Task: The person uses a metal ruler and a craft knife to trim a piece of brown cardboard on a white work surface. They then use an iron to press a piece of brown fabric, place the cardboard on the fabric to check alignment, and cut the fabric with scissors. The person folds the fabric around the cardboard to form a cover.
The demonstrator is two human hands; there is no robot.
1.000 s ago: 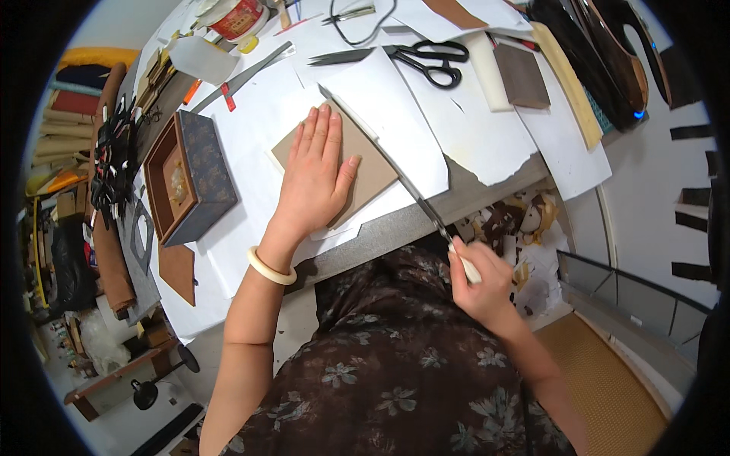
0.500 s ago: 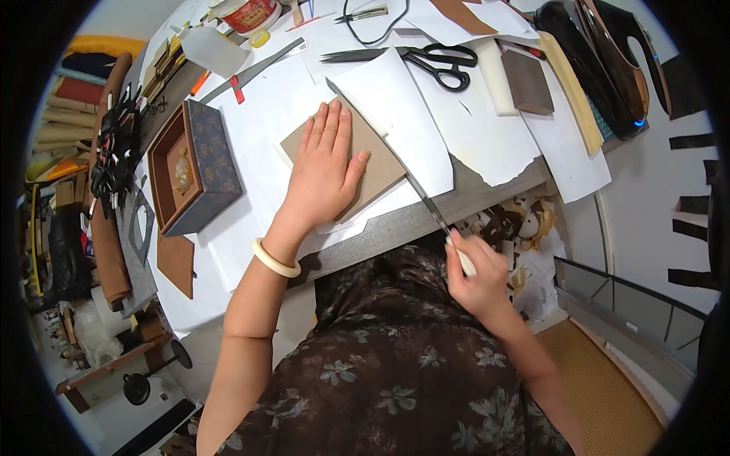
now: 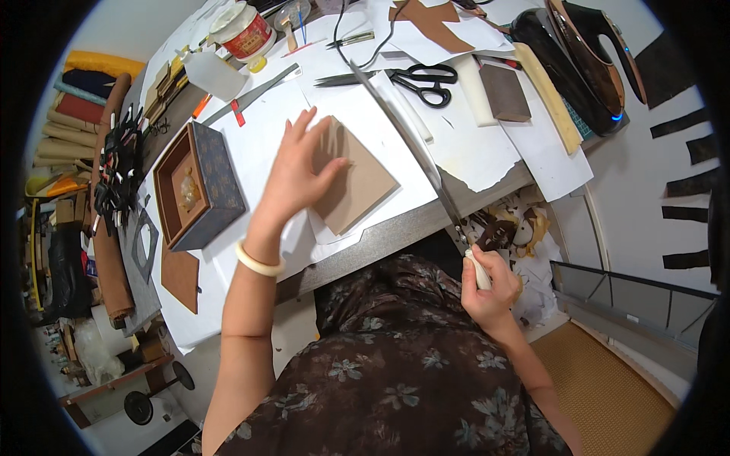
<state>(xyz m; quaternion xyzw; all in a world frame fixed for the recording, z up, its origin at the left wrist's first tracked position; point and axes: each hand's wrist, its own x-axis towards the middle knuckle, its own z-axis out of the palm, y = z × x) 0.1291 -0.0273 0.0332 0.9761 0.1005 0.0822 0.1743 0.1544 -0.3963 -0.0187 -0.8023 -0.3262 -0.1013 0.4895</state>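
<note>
My right hand (image 3: 490, 283) is wrapped round the pale handle of a long, narrow-bladed tool (image 3: 407, 129). Its thin metal blade slants up and away to the left, over the table edge and the white paper. Whether it is a knife or a saw I cannot tell. My left hand (image 3: 298, 171), with a cream bangle (image 3: 258, 261) at the wrist, is open, fingers apart, over the left side of a flat grey-brown board (image 3: 363, 188). Whether the fingers still touch the board is unclear. The board lies apart from the blade, on white paper.
A patterned open box (image 3: 217, 182) holding a small bag stands left. Black scissors (image 3: 426, 82), a grey-brown block (image 3: 504, 93) and a yellow strip (image 3: 547, 99) lie beyond the blade. Farther back are a white-and-red tub (image 3: 242, 30) and a bottle (image 3: 213, 72). Scraps (image 3: 525, 228) fill a space below the table edge.
My left hand has gone from lying flat on the board to raised, spread fingers at its left side. The blade has moved away from the board's edge, and my right hand is lower and farther right.
</note>
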